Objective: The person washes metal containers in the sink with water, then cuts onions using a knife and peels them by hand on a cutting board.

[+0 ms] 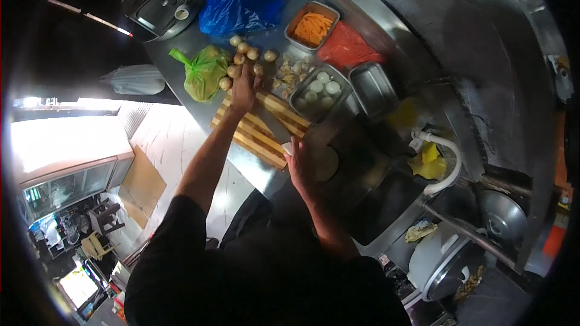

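My right hand (300, 160) is closed round the pale handle of a knife (272, 122), its wide blade lying over the striped wooden cutting board (257, 139). Beyond the board, my left hand (243, 92) reaches with stretched fingers in among several unpeeled onions (252, 53). Its fingertips are at the onions, and I see none clearly gripped. Loose onion skins and trimmings (290, 73) lie to the right of that pile. Beside them a metal pan (300, 108) holds several peeled white onions (332, 87).
A green plastic bag (205, 75) and a blue bag (241, 0) lie beyond the board. A pan of orange strips (313, 27), a red bag (350, 45) and another metal pan (373, 87) line the back. A sink with a white curved pipe (453, 151) is at right.
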Demonstrator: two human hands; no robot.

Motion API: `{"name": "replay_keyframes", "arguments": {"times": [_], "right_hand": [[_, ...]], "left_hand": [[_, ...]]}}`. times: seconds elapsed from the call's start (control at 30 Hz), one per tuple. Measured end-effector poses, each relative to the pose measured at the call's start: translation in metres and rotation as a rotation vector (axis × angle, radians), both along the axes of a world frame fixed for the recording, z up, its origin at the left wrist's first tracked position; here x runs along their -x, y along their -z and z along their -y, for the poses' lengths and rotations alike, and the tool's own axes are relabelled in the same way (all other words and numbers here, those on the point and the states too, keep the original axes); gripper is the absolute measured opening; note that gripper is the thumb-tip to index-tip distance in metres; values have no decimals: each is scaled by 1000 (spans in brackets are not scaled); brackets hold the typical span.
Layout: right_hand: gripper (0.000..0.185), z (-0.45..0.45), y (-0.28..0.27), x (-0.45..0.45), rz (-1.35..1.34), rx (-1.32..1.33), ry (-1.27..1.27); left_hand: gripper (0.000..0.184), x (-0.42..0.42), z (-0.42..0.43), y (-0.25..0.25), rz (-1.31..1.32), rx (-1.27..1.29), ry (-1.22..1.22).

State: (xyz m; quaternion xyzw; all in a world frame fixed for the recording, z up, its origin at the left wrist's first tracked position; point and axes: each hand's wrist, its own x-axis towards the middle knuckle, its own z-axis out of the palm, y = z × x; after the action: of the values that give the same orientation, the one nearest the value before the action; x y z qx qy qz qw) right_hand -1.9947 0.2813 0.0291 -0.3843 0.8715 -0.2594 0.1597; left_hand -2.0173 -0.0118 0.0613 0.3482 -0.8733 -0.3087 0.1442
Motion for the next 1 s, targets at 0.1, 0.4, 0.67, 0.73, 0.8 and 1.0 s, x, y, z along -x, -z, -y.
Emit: {"name": "replay_keyframes", "arguments": {"times": [0.1, 0.4, 0.67, 0.73, 0.8, 1.0], "right_hand": [[60, -11, -16, 0, -65, -93, -88], [39, -33, -80, -41, 47, 7, -82], [40, -27, -71, -61, 185, -18, -147], [41, -25, -67, -63, 167, 85, -142], [40, -22, -62, -62, 111, 107, -144], [30, -4, -85, -26, 13, -190, -280]], "left_hand": [[40, -61, -24, 18, -266, 96, 29], [41, -117, -81, 60, -22, 146, -115], [39, -118, -79, 60, -87, 168, -199], [39, -118, -79, 61, -114, 166, -184], [40, -119, -77, 63, -150, 148, -161], [42, -117, -76, 61, -180, 165, -163]]}}
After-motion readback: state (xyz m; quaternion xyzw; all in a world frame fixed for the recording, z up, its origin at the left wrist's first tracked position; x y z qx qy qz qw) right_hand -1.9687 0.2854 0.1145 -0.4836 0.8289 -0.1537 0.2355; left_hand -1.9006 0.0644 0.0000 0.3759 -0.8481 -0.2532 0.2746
